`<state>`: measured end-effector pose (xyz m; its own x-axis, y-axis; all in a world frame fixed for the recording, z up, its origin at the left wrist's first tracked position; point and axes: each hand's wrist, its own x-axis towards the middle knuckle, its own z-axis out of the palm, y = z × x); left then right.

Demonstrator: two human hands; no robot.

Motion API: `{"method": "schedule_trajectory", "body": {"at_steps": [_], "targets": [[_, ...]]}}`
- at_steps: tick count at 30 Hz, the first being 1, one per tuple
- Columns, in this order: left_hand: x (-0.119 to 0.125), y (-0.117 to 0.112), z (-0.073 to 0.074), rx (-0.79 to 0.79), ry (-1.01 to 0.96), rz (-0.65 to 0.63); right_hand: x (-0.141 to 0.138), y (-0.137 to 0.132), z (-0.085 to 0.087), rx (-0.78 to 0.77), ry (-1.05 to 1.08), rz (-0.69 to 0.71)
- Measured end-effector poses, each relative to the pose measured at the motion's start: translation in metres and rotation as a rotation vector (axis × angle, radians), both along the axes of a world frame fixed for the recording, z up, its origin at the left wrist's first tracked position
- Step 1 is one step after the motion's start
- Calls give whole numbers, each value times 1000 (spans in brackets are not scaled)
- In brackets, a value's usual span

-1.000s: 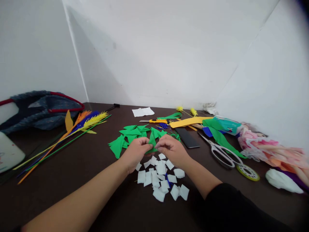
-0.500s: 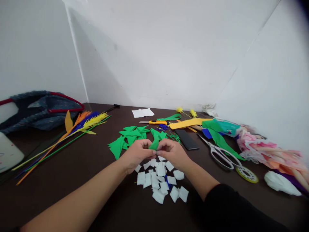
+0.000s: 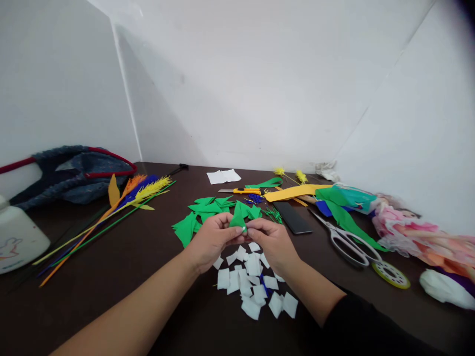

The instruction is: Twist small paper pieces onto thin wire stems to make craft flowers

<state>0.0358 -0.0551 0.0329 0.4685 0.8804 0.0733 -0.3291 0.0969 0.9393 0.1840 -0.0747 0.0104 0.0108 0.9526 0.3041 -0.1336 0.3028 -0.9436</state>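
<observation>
My left hand (image 3: pixel 213 238) and my right hand (image 3: pixel 272 242) meet over the dark table (image 3: pixel 148 296), both pinching one small green paper piece (image 3: pixel 238 220) between fingertips. A tiny white bit shows at its lower tip. Directly under the hands lies a heap of several small white paper squares (image 3: pixel 252 289). Just beyond the hands is a pile of green paper triangles (image 3: pixel 202 212).
Scissors (image 3: pixel 349 240), a tape roll (image 3: pixel 390 273) and a black phone (image 3: pixel 295 217) lie to the right, with a yellow utility knife (image 3: pixel 245 191), coloured paper strips (image 3: pixel 297 192) and a doll (image 3: pixel 419 232). At left are feathered sticks (image 3: pixel 111 207), a dark bag (image 3: pixel 70 170) and a white container (image 3: pixel 18 240).
The two hands have drawn closer together on the green piece and pinched it tighter. The view has shifted slightly, so everything sits a little lower and to the right.
</observation>
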Motion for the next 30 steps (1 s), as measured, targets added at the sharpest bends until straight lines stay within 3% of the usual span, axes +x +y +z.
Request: {"method": "schedule_trajectory", "body": {"at_steps": [5, 10, 15, 20, 30], "targets": [[2, 1, -5, -35, -9, -27, -2, -2, 3, 126, -81, -101], [3, 1, -11, -11, 7, 14, -5, -1, 2, 87, -101, -132], [0, 0, -10, 141, 228, 142, -10, 1, -1, -28, -43, -76], [-4, -2, -9, 231, 376, 267, -14, 1, -1, -5, -191, -132], [-3, -4, -17, 150, 218, 217, -13, -3, 8, 336, -609, -282]]}}
